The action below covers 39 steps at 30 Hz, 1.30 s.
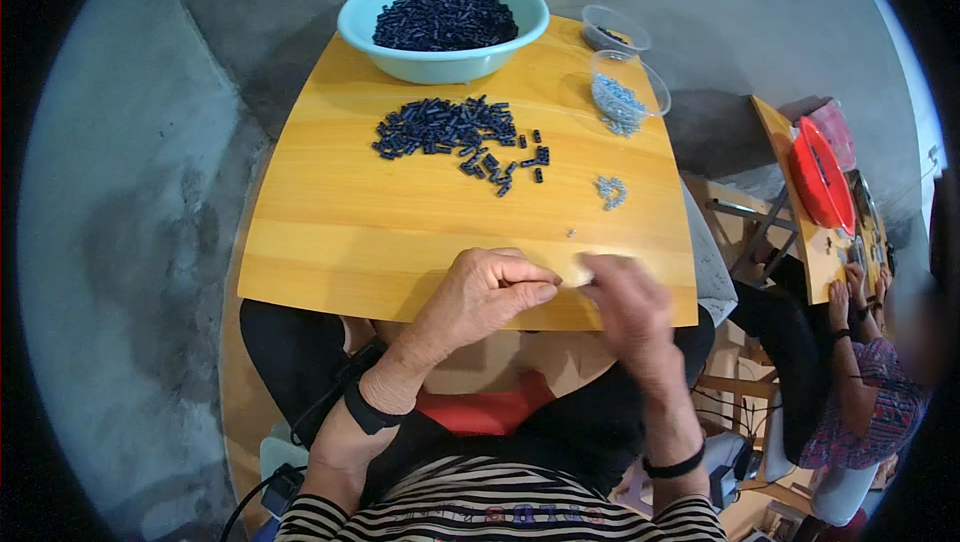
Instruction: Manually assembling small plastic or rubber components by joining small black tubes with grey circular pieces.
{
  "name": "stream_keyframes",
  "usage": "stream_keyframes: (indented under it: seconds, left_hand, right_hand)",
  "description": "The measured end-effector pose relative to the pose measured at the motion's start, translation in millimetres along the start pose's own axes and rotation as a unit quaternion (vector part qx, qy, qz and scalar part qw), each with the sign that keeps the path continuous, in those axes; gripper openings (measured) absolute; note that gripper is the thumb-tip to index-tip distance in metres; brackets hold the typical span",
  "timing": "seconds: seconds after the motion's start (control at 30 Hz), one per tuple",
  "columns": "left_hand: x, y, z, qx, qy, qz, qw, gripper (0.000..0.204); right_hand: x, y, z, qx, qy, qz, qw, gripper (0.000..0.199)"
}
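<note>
Over the table's near edge, my left hand (480, 292) is closed, thumb and forefinger pinched at the tips. What sits in that pinch is too small to make out. Close to its fingertips is my right hand (635, 312), smeared by motion, so its fingers are unclear. Beyond the hands lies a heap of small black plastic pieces (440, 128), with several loose ones scattered at its right side. A small cluster of shiny silvery pieces (611, 193) rests on the right part of the table, and a single tiny silvery piece (571, 233) lies nearer my hands.
A light-blue basin (442, 66) full of black pieces stands at the table's (330, 232) far edge. Two clear tubs sit at the far right, one with silvery pieces (620, 100). To the right, a co-worker's hands (845, 297) are at another table with a red basin (822, 177).
</note>
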State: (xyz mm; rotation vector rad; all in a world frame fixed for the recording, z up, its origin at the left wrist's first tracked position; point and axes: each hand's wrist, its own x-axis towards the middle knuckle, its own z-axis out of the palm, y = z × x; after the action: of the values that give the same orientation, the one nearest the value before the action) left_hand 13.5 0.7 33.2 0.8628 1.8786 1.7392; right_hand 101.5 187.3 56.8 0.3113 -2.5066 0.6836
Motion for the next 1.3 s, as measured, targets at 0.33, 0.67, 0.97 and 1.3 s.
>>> stream_keyframes:
  seconds: [0.33,0.67,0.97,1.3]
  left_hand:
    - [-4,-11,-24,0.198,0.12,0.083,0.969,0.015]
    - [-8,-4,-88,0.335,0.235,0.069,0.91,0.024]
    - [-1,-20,-134,0.463,0.252,0.033,0.849,0.046]
    - [-2,-43,-128,0.543,0.221,0.026,0.81,0.058]
  right_hand:
    - [-77,184,-93,-0.178,0.056,0.274,0.943,0.036]
    - [-14,144,-67,-0.068,0.054,0.279,0.956,0.041]
    - [132,54,52,0.105,-0.08,0.078,0.988,0.03]
    - [169,80,115,-0.05,-0.101,-0.068,0.991,0.03]
